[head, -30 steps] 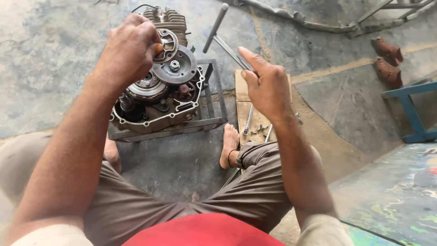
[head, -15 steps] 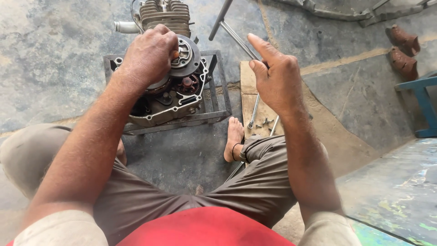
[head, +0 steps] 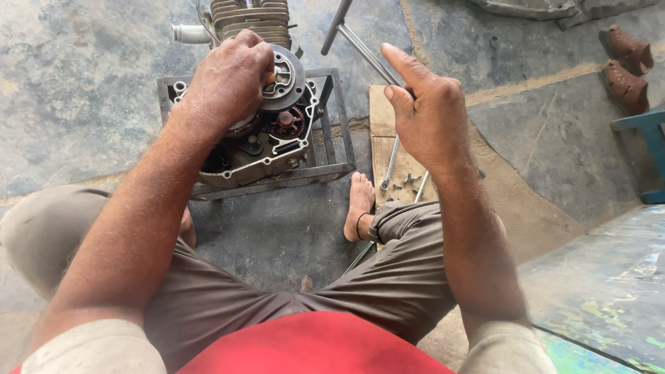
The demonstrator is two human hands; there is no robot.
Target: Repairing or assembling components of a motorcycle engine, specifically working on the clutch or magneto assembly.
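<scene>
A motorcycle engine (head: pixel 263 142) with its side cover off sits in a metal frame stand (head: pixel 332 125) on the floor in front of me. My left hand (head: pixel 232 76) is closed over the round clutch assembly (head: pixel 284 73) at the engine's open side. My right hand (head: pixel 426 111) hovers to the right of the engine, fingers apart and the index finger raised, holding nothing that I can see. It is above a wooden board (head: pixel 384 149) with a wrench (head: pixel 389 163) and small bolts.
A long metal rod (head: pixel 360 45) leans behind my right hand. My bare right foot (head: pixel 359 204) rests by the stand. A pair of brown shoes (head: pixel 627 66) lies at the far right, next to a blue stool leg (head: pixel 648 149). A painted surface (head: pixel 609 291) lies at lower right.
The view has tilted down, so engine and hands sit lower in frame. My left hand stays on the clutch assembly; my right hand stays lifted over the board.
</scene>
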